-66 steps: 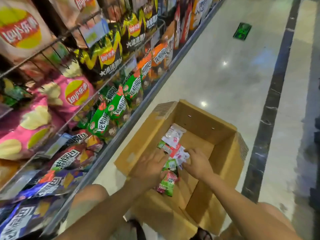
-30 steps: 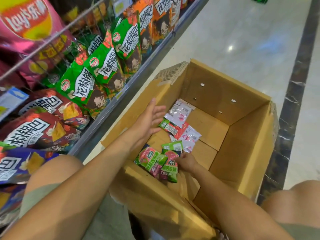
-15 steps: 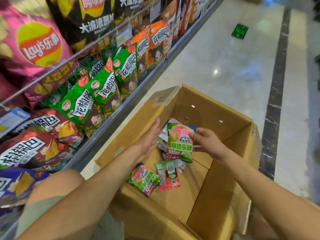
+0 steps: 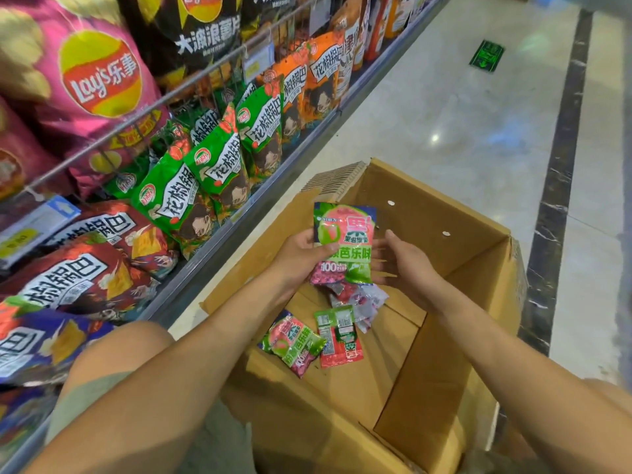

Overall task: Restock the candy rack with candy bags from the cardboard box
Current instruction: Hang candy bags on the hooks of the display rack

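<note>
Film of the glossy green-and-pink plastic candy bag (image 4: 345,241), centre frame, looks light, limp, slippery; left hand (image 4: 297,258) pinches its side edge, right hand (image 4: 403,265) beside it, fingers apart.

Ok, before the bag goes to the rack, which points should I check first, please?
1. Left hand grips the candy bag: ok, thumb across its front.
2. Right hand free: ok, fingers straight at the bag's right edge.
3. Bag held above the other bags in the cardboard box: ok.
4. Bag undamaged: cannot tell.
5. Free place for candy on the rack: cannot tell, only snack bags show.
</note>
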Demonstrator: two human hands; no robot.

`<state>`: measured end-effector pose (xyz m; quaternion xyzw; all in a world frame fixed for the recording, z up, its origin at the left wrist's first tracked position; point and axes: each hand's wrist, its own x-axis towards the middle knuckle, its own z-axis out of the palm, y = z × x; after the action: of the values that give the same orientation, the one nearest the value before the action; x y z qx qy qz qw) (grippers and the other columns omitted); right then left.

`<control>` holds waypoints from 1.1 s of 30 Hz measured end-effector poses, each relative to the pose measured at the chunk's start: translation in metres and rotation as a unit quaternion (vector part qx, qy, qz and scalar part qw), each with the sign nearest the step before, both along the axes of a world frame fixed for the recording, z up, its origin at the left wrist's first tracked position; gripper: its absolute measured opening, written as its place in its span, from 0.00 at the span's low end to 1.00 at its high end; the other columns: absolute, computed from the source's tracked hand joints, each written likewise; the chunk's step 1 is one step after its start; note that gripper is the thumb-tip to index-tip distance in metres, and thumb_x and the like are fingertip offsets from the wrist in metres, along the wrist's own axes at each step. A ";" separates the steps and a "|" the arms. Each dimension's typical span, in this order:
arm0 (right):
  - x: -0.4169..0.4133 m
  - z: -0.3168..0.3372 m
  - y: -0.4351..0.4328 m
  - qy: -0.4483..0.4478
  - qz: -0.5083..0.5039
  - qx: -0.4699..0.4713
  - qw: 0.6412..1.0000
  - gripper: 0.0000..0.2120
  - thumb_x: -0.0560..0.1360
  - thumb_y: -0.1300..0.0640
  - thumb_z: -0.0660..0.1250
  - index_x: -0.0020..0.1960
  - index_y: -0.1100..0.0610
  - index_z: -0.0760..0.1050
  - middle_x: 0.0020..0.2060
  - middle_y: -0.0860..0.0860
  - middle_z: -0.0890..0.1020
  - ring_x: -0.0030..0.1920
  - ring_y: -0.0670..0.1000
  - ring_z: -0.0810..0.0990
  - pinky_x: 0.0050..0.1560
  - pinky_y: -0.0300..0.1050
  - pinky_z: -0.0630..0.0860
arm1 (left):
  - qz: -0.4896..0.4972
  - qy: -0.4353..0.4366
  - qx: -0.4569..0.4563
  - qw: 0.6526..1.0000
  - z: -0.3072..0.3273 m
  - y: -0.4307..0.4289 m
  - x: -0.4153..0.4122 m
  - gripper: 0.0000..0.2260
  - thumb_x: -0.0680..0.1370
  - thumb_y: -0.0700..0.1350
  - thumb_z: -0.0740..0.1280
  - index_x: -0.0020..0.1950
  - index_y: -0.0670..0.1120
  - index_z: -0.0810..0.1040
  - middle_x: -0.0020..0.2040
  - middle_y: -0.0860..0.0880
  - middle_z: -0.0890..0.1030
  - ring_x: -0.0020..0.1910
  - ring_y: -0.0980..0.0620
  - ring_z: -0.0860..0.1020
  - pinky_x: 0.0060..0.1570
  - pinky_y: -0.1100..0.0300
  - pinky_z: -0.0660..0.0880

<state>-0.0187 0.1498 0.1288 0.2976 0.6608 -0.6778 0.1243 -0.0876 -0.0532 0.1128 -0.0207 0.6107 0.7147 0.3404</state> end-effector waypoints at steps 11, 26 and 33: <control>0.046 -0.169 -0.091 -0.139 0.244 0.172 0.944 0.14 0.84 0.48 0.61 0.58 0.58 0.77 0.49 0.56 0.85 0.44 0.51 0.81 0.44 0.45 0.78 | 0.089 0.033 -0.012 0.995 0.010 -0.030 -0.013 0.10 0.82 0.36 0.69 0.62 0.44 0.81 0.58 0.42 0.86 0.53 0.45 0.87 0.53 0.51 0.83; 0.048 -0.216 -0.125 -0.133 0.400 0.338 0.842 0.26 0.67 0.28 0.68 0.42 0.52 0.79 0.35 0.48 0.83 0.39 0.51 0.82 0.41 0.48 0.79 | 0.140 0.002 0.024 0.990 0.026 -0.044 -0.004 0.09 0.84 0.36 0.66 0.63 0.46 0.79 0.60 0.40 0.85 0.58 0.39 0.85 0.59 0.39 0.81; 0.054 -0.211 -0.120 -0.097 0.421 0.280 0.857 0.18 0.80 0.43 0.67 0.60 0.57 0.78 0.53 0.55 0.83 0.51 0.55 0.81 0.47 0.45 0.73 | 0.139 0.013 -0.002 0.990 0.028 -0.045 -0.007 0.13 0.80 0.37 0.72 0.64 0.44 0.79 0.57 0.42 0.87 0.55 0.41 0.86 0.59 0.39 0.81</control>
<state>0.0349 0.0299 -0.0826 0.0775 0.8692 -0.3152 0.3729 -0.0949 -0.0979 0.1403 -0.0973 0.6076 0.7541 0.2297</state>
